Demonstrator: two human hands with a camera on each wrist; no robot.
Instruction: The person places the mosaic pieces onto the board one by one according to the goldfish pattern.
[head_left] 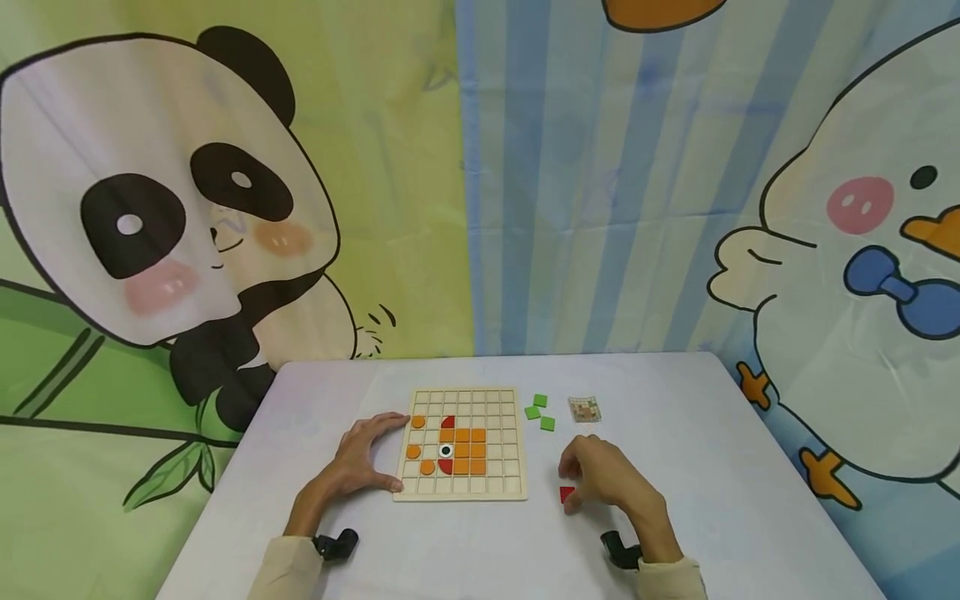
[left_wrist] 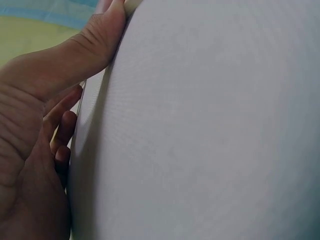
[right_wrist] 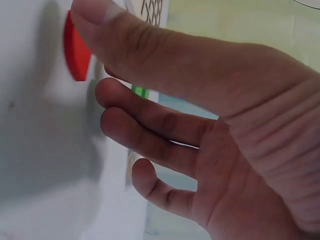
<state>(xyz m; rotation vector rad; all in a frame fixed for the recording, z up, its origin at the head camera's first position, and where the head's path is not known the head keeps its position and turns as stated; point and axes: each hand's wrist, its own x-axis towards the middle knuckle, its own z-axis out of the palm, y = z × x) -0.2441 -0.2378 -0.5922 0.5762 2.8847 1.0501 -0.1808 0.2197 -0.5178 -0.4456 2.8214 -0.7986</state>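
Note:
A light wooden grid board point(head_left: 502, 483) lies on the table. On it sit several orange squares point(head_left: 470, 451), three orange discs point(head_left: 413, 452), an eye tile point(head_left: 446, 451) and two red rounded pieces point(head_left: 446, 467). My left hand point(head_left: 356, 461) spans the board's left side, fingers extended at the upper edge and thumb at the lower corner. To the right of the board, my right hand point(head_left: 603, 477) has curled fingers and pinches a red piece point(head_left: 567, 494) at or just above the tabletop. In the right wrist view, the thumb covers part of this curved-edged red piece point(right_wrist: 76, 50).
Several green squares point(head_left: 533, 412) lie loose beside the board's upper right. A small patterned card point(head_left: 584, 409) is to their right. The white table point(head_left: 465, 558) meets a curtain point(head_left: 540, 208) printed with cartoon animals at the back.

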